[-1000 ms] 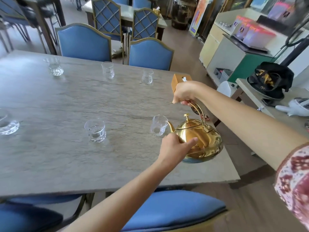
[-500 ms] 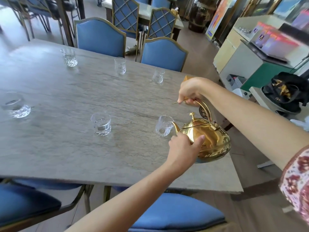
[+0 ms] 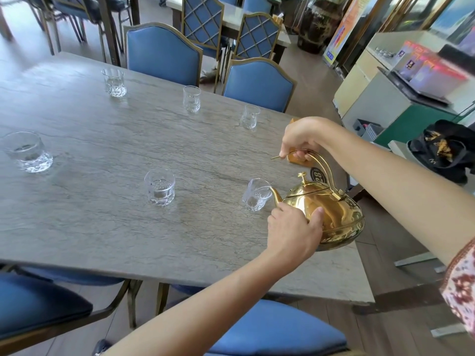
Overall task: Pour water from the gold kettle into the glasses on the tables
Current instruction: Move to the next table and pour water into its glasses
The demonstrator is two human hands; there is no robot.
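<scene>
The gold kettle (image 3: 334, 214) hangs tilted over the grey table's (image 3: 102, 222) right end, its spout over the rim of a small clear glass (image 3: 254, 195). My right hand (image 3: 300, 138) is closed around the kettle's arched handle from above. My left hand (image 3: 293, 232) presses against the kettle's near side and base. A second glass (image 3: 160, 187) holding water stands left of the first. Several more glasses stand farther off: a wide one (image 3: 28, 151) at the left, and three along the far edge (image 3: 113, 82), (image 3: 191, 98), (image 3: 249, 116).
Blue padded chairs stand behind the table (image 3: 162, 52), (image 3: 259, 84) and tucked under its near edge (image 3: 277, 330), (image 3: 38, 301). A small wooden box (image 3: 299, 158) sits on the table under my right hand. Right of the table are a counter (image 3: 390, 93) and a black bag (image 3: 444, 147).
The kettle has tipped a little further toward the near-right glass, and the spout now reaches over its rim. Both hands keep their hold. The view has shifted slightly.
</scene>
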